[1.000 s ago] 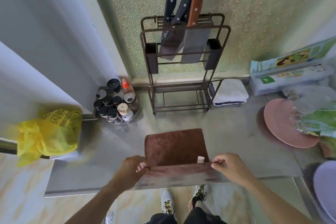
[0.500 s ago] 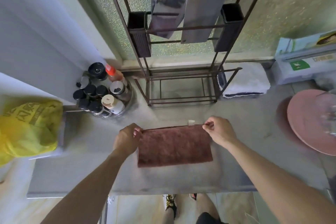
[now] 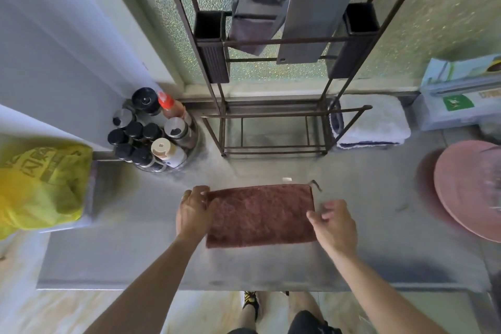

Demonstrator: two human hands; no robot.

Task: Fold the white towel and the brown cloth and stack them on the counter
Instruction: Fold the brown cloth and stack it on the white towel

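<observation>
The brown cloth (image 3: 260, 215) lies flat on the grey counter (image 3: 271, 268), folded into a wide rectangle with a small white tag at its far edge. My left hand (image 3: 193, 211) rests on the cloth's left edge, fingers over its far left corner. My right hand (image 3: 334, 224) hovers at the right edge with fingers apart, holding nothing. The white towel (image 3: 372, 122) sits folded at the back right, beside the rack's foot.
A dark metal knife rack (image 3: 276, 106) with cleavers stands behind the cloth. Spice bottles (image 3: 151, 133) cluster at the back left, a yellow bag (image 3: 40, 184) hangs at left. A pink plate (image 3: 469, 190) and a box (image 3: 461, 97) sit at right.
The near half of the cloth was lifted and folded over to the far edge. Since then my right hand let go of the far corner and drew back to the right edge.
</observation>
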